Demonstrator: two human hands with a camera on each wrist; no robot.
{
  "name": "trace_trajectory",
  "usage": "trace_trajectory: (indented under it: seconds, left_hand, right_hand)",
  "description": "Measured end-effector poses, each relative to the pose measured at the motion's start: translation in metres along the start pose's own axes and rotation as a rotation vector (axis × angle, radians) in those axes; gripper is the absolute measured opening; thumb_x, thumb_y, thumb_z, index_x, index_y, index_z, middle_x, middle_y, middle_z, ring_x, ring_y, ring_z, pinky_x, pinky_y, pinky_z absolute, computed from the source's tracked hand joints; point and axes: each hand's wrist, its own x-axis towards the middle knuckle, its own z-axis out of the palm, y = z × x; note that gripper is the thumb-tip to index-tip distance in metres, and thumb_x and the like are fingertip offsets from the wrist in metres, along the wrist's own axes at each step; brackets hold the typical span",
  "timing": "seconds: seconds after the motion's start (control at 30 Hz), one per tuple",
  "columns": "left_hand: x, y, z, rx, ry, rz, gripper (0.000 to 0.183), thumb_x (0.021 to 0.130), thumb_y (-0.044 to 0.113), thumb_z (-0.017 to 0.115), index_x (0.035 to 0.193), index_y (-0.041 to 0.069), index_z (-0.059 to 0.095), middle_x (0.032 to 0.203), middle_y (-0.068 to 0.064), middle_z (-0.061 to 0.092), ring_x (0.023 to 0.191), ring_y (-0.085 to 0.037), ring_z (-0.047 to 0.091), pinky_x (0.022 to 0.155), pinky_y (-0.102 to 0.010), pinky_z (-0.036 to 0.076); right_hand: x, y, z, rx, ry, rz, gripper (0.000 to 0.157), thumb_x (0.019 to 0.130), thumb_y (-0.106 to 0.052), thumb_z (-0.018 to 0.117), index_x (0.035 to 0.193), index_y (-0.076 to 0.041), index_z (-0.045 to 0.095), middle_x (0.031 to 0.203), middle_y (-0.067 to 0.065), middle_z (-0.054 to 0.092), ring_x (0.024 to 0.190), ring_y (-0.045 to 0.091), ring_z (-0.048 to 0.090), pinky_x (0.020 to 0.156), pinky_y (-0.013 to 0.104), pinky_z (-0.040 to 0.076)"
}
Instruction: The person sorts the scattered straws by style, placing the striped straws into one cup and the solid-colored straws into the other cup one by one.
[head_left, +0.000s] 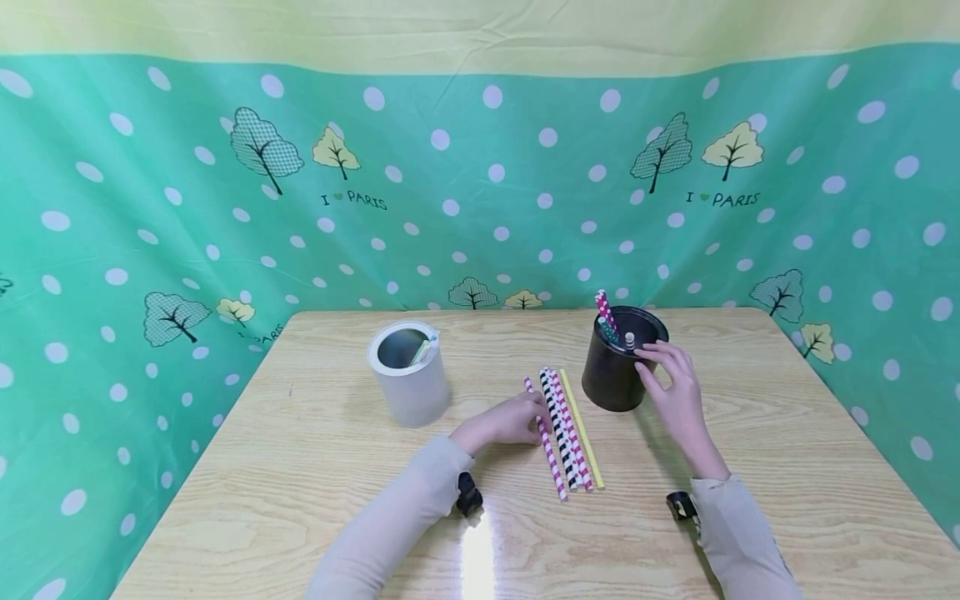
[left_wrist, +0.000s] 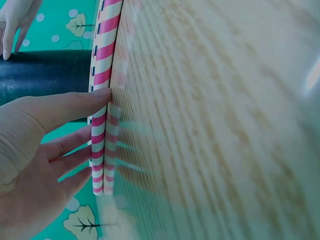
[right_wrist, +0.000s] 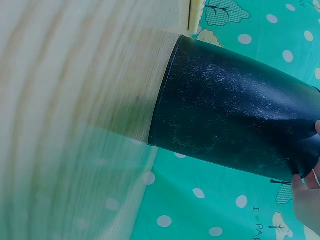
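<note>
My left hand (head_left: 520,419) pinches a pink-and-white striped straw (head_left: 551,458) lying on the table. In the left wrist view the thumb presses on this striped straw (left_wrist: 104,45), with the fingers at its other side. Beside it lie a black-and-white straw (head_left: 558,429), a pink-patterned straw (head_left: 573,437) and a yellow straw (head_left: 582,429). My right hand (head_left: 678,400) touches the rim of an upright black cup (head_left: 613,379) with extended fingertips, the thumb against its outer wall. Inside stand a pink dotted straw (head_left: 604,310), a green dotted straw (head_left: 608,330) and a brown-and-white striped straw (head_left: 629,341).
A white cylindrical container (head_left: 411,387) stands on the wooden table (head_left: 300,467) at the left, with a few light-coloured items leaning inside it. A green dotted curtain (head_left: 480,192) hangs behind the table and along both sides.
</note>
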Motion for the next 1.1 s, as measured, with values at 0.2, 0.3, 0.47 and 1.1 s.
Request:
trace_trajectory:
  seconds: [0.2,0.3,0.47,1.1]
  left_hand:
    - [0.0008,-0.0055,0.0041,-0.011,0.003,0.04,0.017,0.073,0.013,0.07,0.089,0.015,0.066,0.103,-0.001,0.051,0.091,-0.01,0.047,0.082,-0.017,0.039]
    - [0.0006,-0.0072,0.0044,-0.03,0.009,0.062,0.015,0.072,0.011,0.069,0.087,0.014,0.066,0.101,-0.002,0.05,0.089,-0.01,0.047,0.081,-0.017,0.039]
    - [-0.0006,-0.004,0.003,-0.028,0.004,0.047,0.014,0.072,0.009,0.069,0.085,0.012,0.066,0.102,-0.003,0.05,0.09,-0.012,0.047,0.081,-0.018,0.039]
    - [-0.0023,-0.0011,0.0018,0.014,0.017,0.037,0.012,0.073,0.016,0.071,0.084,0.017,0.066,0.098,0.002,0.051,0.09,-0.008,0.047,0.083,-0.016,0.038]
  right_hand:
    - [-0.0002,0.0001,0.0,-0.003,0.0,0.007,0.02,0.074,0.011,0.063,0.093,0.005,0.065,0.101,0.02,0.058,0.107,0.034,0.044,0.097,0.017,0.027]
    - [-0.0004,-0.0001,-0.0001,-0.005,-0.001,0.011,0.02,0.074,0.011,0.063,0.093,0.005,0.065,0.101,0.019,0.058,0.108,0.033,0.044,0.097,0.018,0.027]
    - [-0.0002,-0.0005,0.0,-0.01,-0.003,0.011,0.02,0.074,0.01,0.063,0.093,0.005,0.065,0.101,0.019,0.058,0.108,0.033,0.043,0.097,0.019,0.028]
    - [-0.0008,-0.0004,-0.001,-0.009,-0.013,0.011,0.02,0.074,0.009,0.064,0.094,0.005,0.064,0.102,0.019,0.057,0.108,0.032,0.043,0.097,0.019,0.028]
